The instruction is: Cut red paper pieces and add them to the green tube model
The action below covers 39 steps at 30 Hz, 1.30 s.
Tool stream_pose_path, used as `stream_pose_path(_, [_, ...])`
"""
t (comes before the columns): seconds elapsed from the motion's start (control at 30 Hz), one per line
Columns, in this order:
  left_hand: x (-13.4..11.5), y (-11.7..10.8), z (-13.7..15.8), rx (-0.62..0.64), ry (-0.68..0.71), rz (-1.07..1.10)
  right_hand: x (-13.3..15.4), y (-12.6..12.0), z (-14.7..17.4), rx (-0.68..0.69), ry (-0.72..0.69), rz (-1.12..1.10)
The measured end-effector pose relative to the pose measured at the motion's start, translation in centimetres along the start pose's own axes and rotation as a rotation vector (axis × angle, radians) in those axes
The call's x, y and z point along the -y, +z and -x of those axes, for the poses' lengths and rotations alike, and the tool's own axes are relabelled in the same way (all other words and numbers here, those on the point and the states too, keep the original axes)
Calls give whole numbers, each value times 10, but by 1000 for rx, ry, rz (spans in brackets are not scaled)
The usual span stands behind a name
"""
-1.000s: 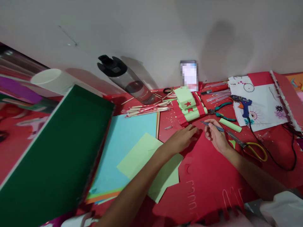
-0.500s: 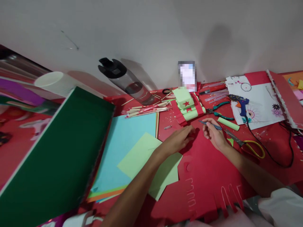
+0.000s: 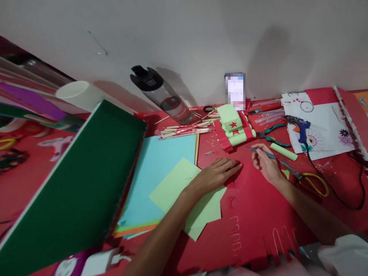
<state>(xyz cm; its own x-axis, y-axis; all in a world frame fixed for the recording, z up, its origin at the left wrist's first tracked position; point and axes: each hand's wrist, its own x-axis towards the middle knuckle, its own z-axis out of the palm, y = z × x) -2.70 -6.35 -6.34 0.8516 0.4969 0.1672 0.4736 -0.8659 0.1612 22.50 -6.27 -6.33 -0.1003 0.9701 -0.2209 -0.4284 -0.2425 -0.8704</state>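
Note:
My left hand (image 3: 220,173) lies palm down with fingers stretched over the left part of a red paper sheet (image 3: 255,199). My right hand (image 3: 266,164) grips a slim blue-grey pen (image 3: 268,154) just above the sheet, its tip pointing left. Pale looped outlines mark the sheet's lower part, and strips are cut along its near edge. Beyond both hands sits a green and red paper model (image 3: 234,126) with a red star. Pale green paper (image 3: 175,186) lies partly under my left forearm. Yellow-handled scissors (image 3: 300,176) rest beside my right wrist.
A large green board (image 3: 80,184) leans at left, near blue paper (image 3: 161,165). A bottle (image 3: 169,101) and a phone (image 3: 235,92) stand by the wall. Pliers (image 3: 270,134), a green paper roll (image 3: 284,151) and a corded glue gun (image 3: 300,128) lie at right.
The whole view has shifted, so things sit farther right in the picture. My left hand's fingers have straightened out on the red paper. The right hand keeps its hold on the pen.

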Motion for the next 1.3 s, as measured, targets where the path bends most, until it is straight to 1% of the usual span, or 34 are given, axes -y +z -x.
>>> stream_pose_path(0.1, [-7, -5, 0, -59, 51, -75, 0, 0, 1, 0, -3, 24])
stream_pose_path(0.23, [-15, -5, 1, -169, 129, -97, -1, 0, 2, 12, -10, 76])
stream_pose_path(0.47, [-30, -5, 2, -238, 143, -190, -1, -2, 4, 24, -11, 129])
stream_pose_path(0.6, [-44, 0, -1, -229, 10, -187, -1, -2, 5, 31, 5, 136])
stream_pose_path(0.67, [-49, 5, -2, -214, -25, -178, -1, -3, 5, 37, 7, 145])
stream_pose_path(0.83, [-50, 14, 1, -206, 11, -145, -2, -6, 6, 72, -6, 199])
stream_pose_path(1.03, [-48, 6, 1, -207, -14, -72, -2, -6, 7, 96, -8, 242])
stream_pose_path(1.2, [-48, 3, 1, -284, 22, -58, -2, -6, 7, 83, 3, 252])
stream_pose_path(1.3, [-47, 6, 2, -257, -23, -57, -2, -6, 7, 76, 9, 266])
